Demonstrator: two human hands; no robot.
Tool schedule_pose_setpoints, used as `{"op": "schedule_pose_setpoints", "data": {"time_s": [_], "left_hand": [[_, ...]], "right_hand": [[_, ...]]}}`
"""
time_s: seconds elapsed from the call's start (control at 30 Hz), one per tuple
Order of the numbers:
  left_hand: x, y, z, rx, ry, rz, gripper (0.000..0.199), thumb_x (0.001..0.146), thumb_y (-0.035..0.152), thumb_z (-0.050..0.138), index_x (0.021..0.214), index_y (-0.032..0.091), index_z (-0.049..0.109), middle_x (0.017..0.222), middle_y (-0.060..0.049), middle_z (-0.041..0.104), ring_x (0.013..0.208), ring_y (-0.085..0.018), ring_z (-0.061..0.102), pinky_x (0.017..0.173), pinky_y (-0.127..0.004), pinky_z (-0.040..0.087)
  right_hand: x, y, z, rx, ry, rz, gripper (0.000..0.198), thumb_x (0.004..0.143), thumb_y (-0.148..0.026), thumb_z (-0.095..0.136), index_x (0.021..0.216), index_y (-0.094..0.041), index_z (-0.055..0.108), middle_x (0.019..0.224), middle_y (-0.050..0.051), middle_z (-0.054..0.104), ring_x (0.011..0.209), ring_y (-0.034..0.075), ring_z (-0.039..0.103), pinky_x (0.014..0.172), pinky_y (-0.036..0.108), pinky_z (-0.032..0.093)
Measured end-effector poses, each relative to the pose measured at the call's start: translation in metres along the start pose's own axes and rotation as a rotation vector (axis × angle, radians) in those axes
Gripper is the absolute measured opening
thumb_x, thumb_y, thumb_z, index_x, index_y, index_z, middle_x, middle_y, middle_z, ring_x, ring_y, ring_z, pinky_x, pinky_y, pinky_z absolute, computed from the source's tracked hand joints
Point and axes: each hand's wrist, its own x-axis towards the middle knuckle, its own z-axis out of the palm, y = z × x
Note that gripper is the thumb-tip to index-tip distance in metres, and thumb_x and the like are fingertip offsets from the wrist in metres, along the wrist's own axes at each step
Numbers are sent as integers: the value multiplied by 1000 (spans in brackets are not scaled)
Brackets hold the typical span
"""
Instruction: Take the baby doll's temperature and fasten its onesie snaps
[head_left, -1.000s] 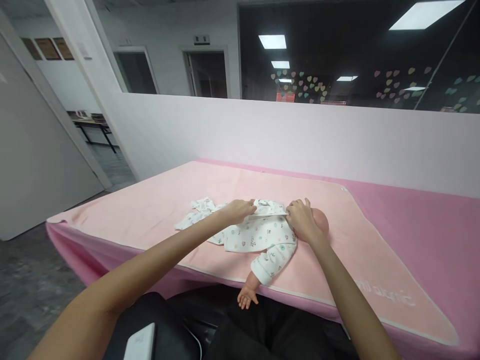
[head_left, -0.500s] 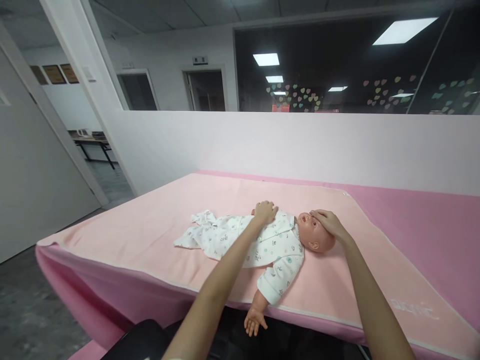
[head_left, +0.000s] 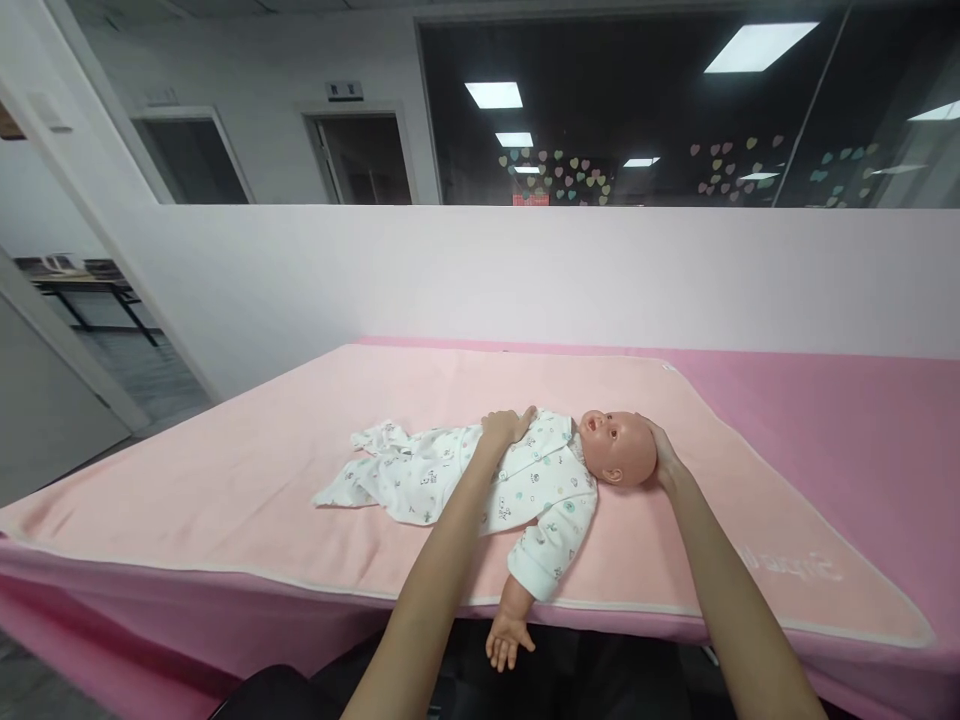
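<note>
A baby doll in a white printed outfit lies on its back across a peach mat, head to the right. Its near arm hangs over the front edge of the mat, palm showing. My left hand lies over the far side of the doll's body, thumb toward its chest; the other fingers curl out of sight. Against the crown of the doll's head, my right hand is cupped, its fingers partly hidden behind the head. The trouser legs of the outfit lie flat to the left.
Pink cloth covers the table under the mat and drapes down in front. A white wall with a dark window stands behind. A door and another room's table are at left.
My right hand has moved from the doll's forehead to the crown and back of its head. My left hand has turned and shifted over the doll's far side. The view has swung right.
</note>
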Motion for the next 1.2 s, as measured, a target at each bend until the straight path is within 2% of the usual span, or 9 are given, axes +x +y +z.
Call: {"op": "schedule_pose_setpoints", "data": {"time_s": [0.07, 0.2, 0.4, 0.6, 0.7, 0.83, 0.97, 1.07, 1.2], "left_hand": [[-1, -2, 0, 8, -25, 2, 83, 79, 66, 6, 103, 11, 63, 110, -20, 61, 107, -33, 52, 95, -48, 29], [1, -5, -2, 12, -49, -3, 83, 78, 67, 3, 104, 14, 62, 111, -17, 61, 109, -34, 51, 98, -58, 18], [4, -7, 1, -24, -46, -3, 79, 77, 68, 8, 111, 16, 57, 118, -17, 56, 110, -34, 50, 90, -52, 32], [2, -7, 4, -15, -13, -9, 77, 78, 67, 11, 111, 15, 56, 116, -17, 57, 107, -33, 52, 90, -50, 32], [-1, -7, 3, -15, 21, -7, 75, 78, 67, 11, 110, 15, 56, 113, -17, 59, 104, -32, 53, 89, -49, 33], [-2, -6, 2, -19, 23, -5, 74, 78, 67, 12, 108, 16, 56, 112, -16, 60, 104, -31, 53, 89, -48, 33], [-4, -4, 0, -12, 17, 3, 74, 79, 66, 12, 108, 16, 57, 111, -16, 60, 104, -31, 53, 89, -49, 32], [-5, -3, -2, -3, 21, 6, 73, 79, 66, 11, 109, 16, 56, 112, -17, 59, 105, -31, 53, 90, -48, 32], [-5, -3, -3, -2, 15, 9, 73, 79, 65, 13, 108, 15, 57, 112, -17, 60, 104, -31, 53, 90, -48, 33]], "right_hand": [[4, -1, -6, -17, 77, -55, 46, 74, -56, 45, 97, -20, 62, 101, 9, 67, 93, 28, 62, 79, 43, 50], [11, -10, -20, 0, 310, -304, 28, 72, -46, 55, 83, -22, 63, 96, 6, 68, 94, 24, 62, 81, 36, 50], [5, -17, -4, -294, 171, -500, 34, 68, -47, 60, 83, -18, 67, 93, 5, 68, 95, 23, 60, 88, 32, 44], [-2, -14, 8, -341, 122, -413, 35, 67, -49, 58, 74, -16, 67, 80, 6, 70, 82, 25, 63, 79, 36, 47], [2, -15, 3, -348, 131, -424, 34, 66, -48, 59, 77, -17, 67, 85, 6, 70, 87, 25, 62, 81, 35, 46], [11, -15, -12, -312, 325, -560, 37, 63, -46, 63, 93, -24, 64, 107, 3, 64, 103, 22, 55, 88, 33, 42], [15, -16, -20, -246, 453, -620, 42, 65, -50, 59, 100, -27, 61, 113, 2, 60, 104, 22, 55, 88, 35, 42], [11, -14, -14, -268, 379, -641, 40, 62, -48, 62, 93, -23, 64, 104, 3, 64, 100, 22, 57, 88, 33, 42], [3, -11, -1, -305, 149, -430, 40, 67, -53, 57, 79, -16, 68, 86, 6, 69, 88, 24, 61, 82, 33, 46]]}}
